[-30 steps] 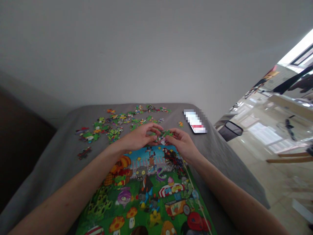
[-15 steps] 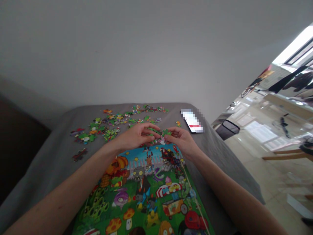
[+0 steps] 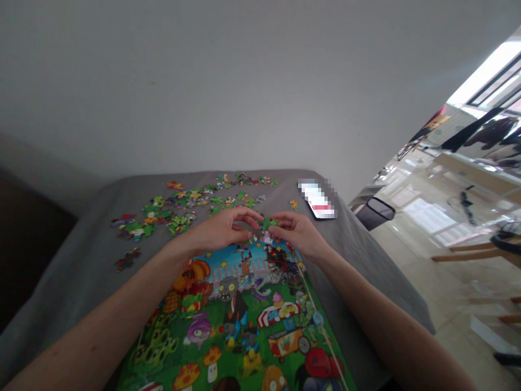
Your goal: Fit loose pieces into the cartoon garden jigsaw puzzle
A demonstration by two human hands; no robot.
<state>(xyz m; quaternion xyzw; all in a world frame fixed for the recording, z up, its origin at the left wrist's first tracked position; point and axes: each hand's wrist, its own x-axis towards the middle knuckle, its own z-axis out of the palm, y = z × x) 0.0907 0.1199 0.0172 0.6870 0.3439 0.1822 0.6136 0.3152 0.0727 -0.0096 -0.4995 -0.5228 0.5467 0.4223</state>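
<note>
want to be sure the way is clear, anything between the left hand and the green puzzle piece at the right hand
Nothing visible stands between the left hand and the green puzzle piece at the right hand; a gap parts them. Puzzle bits by the left thumb are too small to make out.
</note>
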